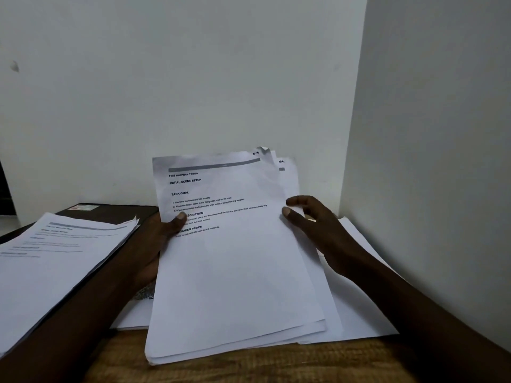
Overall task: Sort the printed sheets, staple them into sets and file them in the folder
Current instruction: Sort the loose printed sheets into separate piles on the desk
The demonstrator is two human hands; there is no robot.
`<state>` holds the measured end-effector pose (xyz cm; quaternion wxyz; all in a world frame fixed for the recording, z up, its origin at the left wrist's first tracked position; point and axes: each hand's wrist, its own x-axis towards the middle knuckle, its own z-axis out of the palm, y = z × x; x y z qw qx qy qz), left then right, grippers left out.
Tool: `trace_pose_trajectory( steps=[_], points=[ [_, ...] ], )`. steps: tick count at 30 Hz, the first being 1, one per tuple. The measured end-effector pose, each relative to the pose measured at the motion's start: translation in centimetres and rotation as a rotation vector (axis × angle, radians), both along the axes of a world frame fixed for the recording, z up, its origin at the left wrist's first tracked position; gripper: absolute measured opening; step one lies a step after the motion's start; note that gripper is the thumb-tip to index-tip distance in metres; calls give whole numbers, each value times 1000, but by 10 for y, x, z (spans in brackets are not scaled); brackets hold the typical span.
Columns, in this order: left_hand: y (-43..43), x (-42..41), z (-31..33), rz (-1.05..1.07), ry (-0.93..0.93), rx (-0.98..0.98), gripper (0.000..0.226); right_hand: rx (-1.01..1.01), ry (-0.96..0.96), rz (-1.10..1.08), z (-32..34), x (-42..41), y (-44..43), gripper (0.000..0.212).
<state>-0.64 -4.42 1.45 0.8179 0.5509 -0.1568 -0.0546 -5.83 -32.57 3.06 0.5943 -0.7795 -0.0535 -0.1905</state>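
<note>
Wooden table [249,366] edge is nearest, and the near end of the stack of sheets [235,286] rests on it. Both forearms come in from the near corners.

Left hand [154,244] holds the stack at its left edge, thumb on the print and fingers underneath. Right hand [318,225] is at the right edge, with thumb and forefinger curled against the top sheet [221,189]. Can't tell if it pinches or only touches.

Stack sits centre, between the hands, far end lifted toward the wall [193,78]. Long axis runs near to far and leans slightly left at the far end. Print faces up, heading at the far end. Handwritten 63 is in the far right corner, and 64 shows on the sheet fanned out behind.

Step looks like sorting by page number. To do it well:
- Keep the left thumb clamped so the stack doesn't slide.
- Peel only one sheet off the right edge.
- Check the corner number before laying the sheet down.
- Sheets are thin and may cling in pairs.

Second pile [55,258] lies left, on a dark folder [116,211]. Loose sheets [359,299] lie under the stack to the right. No stapler in view.
</note>
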Motion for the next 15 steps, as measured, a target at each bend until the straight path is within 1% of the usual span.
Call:
trace_pose_trajectory(
  steps=[2, 4, 5, 7, 11, 15],
  points=[
    [0, -1, 1, -7, -10, 7, 38, 36, 73, 51, 0, -1, 1, 27],
    [-1, -2, 2, -15, -7, 9, 38, 68, 138, 99, 0, -1, 1, 21],
    [0, -2, 2, -22, -4, 9, 38, 81, 155, 103, 0, -2, 1, 25],
    [0, -1, 1, -31, -3, 11, 39, 123, 169, 102, 0, -2, 0, 36],
    [2, 3, -1, -18, 3, 12, 39, 272, 161, 87, 5, -6, -1, 23],
    [2, 5, -3, -2, 15, 11, 40, 315, 138, 77, 3, -5, 3, 26]
  ],
)
